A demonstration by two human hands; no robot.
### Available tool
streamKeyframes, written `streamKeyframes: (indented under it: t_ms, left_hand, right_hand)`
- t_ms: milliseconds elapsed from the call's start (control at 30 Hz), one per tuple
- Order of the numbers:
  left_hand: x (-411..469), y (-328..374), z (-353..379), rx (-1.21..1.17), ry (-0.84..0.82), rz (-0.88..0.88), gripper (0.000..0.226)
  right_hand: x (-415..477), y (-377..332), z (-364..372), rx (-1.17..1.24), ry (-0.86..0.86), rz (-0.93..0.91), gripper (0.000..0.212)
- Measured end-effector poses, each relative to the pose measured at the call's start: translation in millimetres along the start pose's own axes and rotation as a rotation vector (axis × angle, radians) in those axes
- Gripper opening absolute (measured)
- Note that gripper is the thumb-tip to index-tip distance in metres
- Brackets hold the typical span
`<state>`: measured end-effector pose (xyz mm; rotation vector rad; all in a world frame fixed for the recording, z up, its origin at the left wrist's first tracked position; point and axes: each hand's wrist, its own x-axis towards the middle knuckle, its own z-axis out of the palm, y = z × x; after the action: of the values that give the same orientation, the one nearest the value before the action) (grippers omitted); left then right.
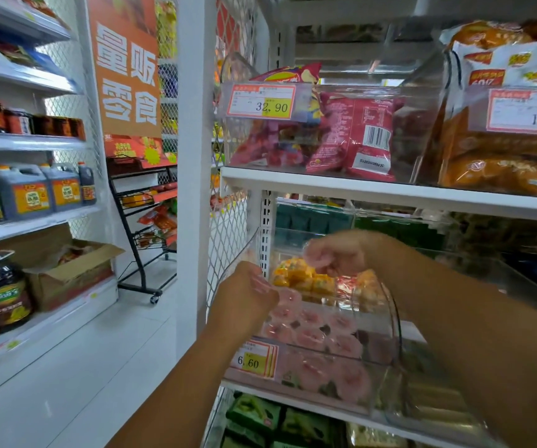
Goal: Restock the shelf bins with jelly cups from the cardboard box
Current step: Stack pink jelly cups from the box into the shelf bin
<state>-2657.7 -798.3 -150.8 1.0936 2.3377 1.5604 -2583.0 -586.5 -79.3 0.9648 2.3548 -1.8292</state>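
**A:** What does the head camera show?

**B:** Both hands are at a clear bin (386,321). It stands at the left end of the shelf (293,400), with its front at the shelf's front edge. A price tag (254,362) reading 6.60 is on the front of the bin.

**A:** Where are the jelly cups?

**B:** The pink jelly cups (312,337) lie in a heap in the front part of the bin. Behind them, toward the back of the shelf, are yellow jelly cups (299,276). I cannot tell if a wall parts the two kinds.

**A:** And the left hand?

**B:** The left hand (246,294) is over the left front corner of the bin, with the fingers curled. One pink cup lies just against the fingertips. The picture is blurred there, so I cannot tell whether the hand pinches it.

**A:** The right one?

**B:** The right hand (336,253) hangs above the bin, higher and more to the back, over the yellow cups. Its fingers are bent downward. Whether they hold something, I cannot tell either.

**A:** And the box?

**B:** An open cardboard box (66,276) sits on a low shelf of the rack at the far left, well apart from both hands and near some dark bottles (2,292).

**A:** What is above the hands?

**B:** The upper shelf (357,189) carries red packets (351,137) in a clear container.
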Motion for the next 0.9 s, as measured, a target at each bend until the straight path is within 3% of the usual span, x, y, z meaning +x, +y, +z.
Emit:
streamKeyframes:
  t_ms: [133, 267, 333, 433, 900]
  left_hand:
    - [0.1, 0.2, -0.3, 0.036, -0.001, -0.003, 0.027]
    - [0.9, -0.1, 0.2, 0.069, 0.004, -0.004, 0.031]
    - [1.6, 0.0, 0.9, 0.054, 0.002, -0.008, 0.032]
    - [2.6, 0.2, 0.5, 0.061, -0.006, -0.008, 0.03]
    - [3.5, -4.4, 1.9, 0.029, 0.0, -0.016, 0.032]
  right_hand:
    - [17.6, -0.2, -15.8, -0.361, 0.017, 0.057, 0.031]
    - [34.3, 6.4, -9.8, -0.516, -0.028, 0.135, 0.022]
    - [45.8, 13.6, -5.2, -0.602, 0.016, 0.134, 0.031]
    - [60.9, 21.4, -4.6, -0.658, 0.019, 0.168, 0.047]
    - [62.0, 23.7, 3.7, -0.769, -0.078, 0.181, 0.047]
